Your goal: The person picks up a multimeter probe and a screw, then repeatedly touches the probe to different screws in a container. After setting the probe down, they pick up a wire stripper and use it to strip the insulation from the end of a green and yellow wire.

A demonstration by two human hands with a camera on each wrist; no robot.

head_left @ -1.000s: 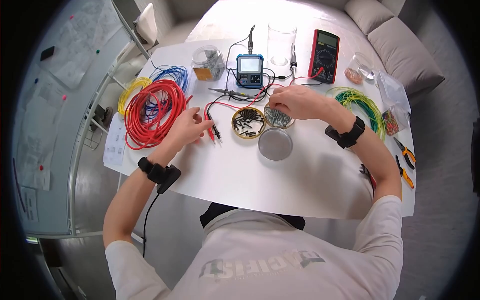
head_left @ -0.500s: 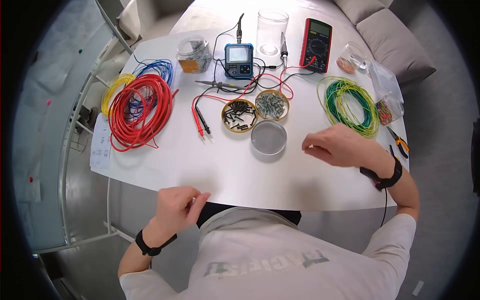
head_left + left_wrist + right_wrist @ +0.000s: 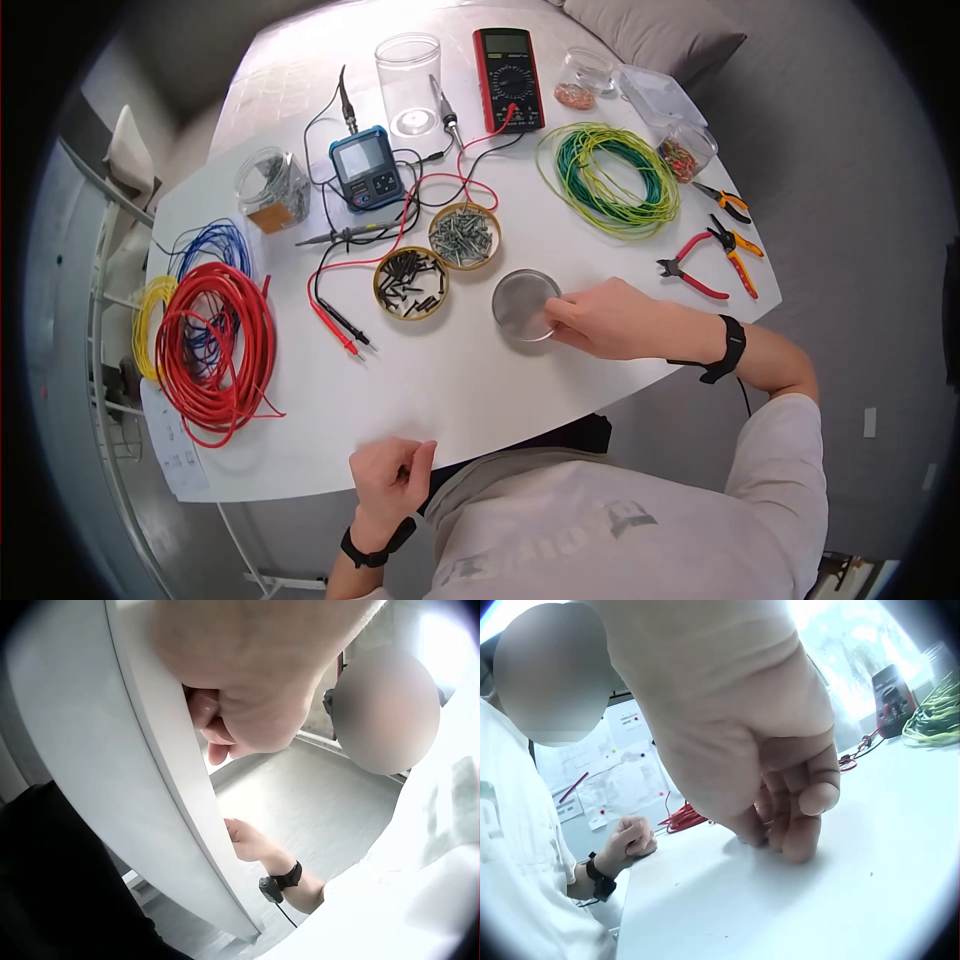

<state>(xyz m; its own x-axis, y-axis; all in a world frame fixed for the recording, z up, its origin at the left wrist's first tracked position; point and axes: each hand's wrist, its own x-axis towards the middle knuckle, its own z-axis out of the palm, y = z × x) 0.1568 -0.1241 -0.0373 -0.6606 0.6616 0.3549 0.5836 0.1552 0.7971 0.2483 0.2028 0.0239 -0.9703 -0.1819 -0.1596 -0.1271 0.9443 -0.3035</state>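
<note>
A round clear lid [image 3: 522,302] lies on the white table, just right of the tin of black screws [image 3: 408,290] and below the tin of silver screws [image 3: 463,238]. My right hand [image 3: 615,320] pinches its right rim between thumb and fingers; in the right wrist view the palm and curled fingers of that hand [image 3: 742,742] mostly hide the lid. At the table's front edge my left hand [image 3: 388,478] rests with fingers loosely curled and nothing visible in it; the left wrist view shows this hand [image 3: 247,682] close up beside the edge.
Red wire coil [image 3: 215,355] lies at the left, green wire coil [image 3: 615,180] at the back right, pliers [image 3: 690,268] at the right. A blue tester [image 3: 366,168], clear jar [image 3: 410,85] and red multimeter [image 3: 508,80] stand behind the tins; test leads [image 3: 340,325] lie left of them.
My right hand has gone from the silver screws to the lid, which now lies farther from the tins. My left hand has withdrawn from beside the test leads. The head view has turned.
</note>
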